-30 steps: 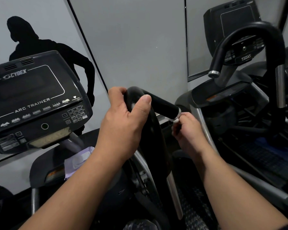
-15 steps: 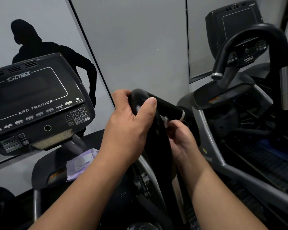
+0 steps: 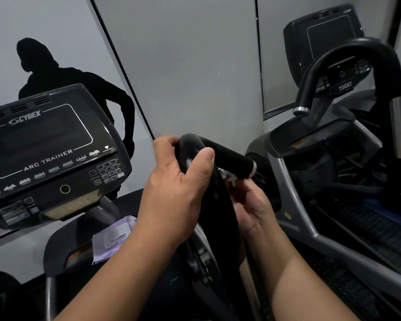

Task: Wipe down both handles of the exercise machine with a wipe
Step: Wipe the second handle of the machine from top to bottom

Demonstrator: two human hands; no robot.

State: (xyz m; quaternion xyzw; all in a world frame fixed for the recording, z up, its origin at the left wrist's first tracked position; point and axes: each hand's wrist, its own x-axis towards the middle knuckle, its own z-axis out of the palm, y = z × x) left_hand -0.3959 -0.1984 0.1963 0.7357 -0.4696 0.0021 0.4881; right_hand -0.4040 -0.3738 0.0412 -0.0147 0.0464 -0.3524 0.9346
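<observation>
Grey wall panels [image 3: 183,66] back the Cybex console [image 3: 51,154]. The left hand [image 3: 178,191] grips the black handle's [image 3: 229,156] bend. The right hand [image 3: 252,205] pinches a white wipe [image 3: 228,177] beneath it.

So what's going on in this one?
A person is cleaning a handle of a Cybex Arc Trainer. The left hand grips the black bend at its top to steady it, while the right hand pinches a white wipe against the underside of the grip. A purple wipe pack lies below the console.
</observation>
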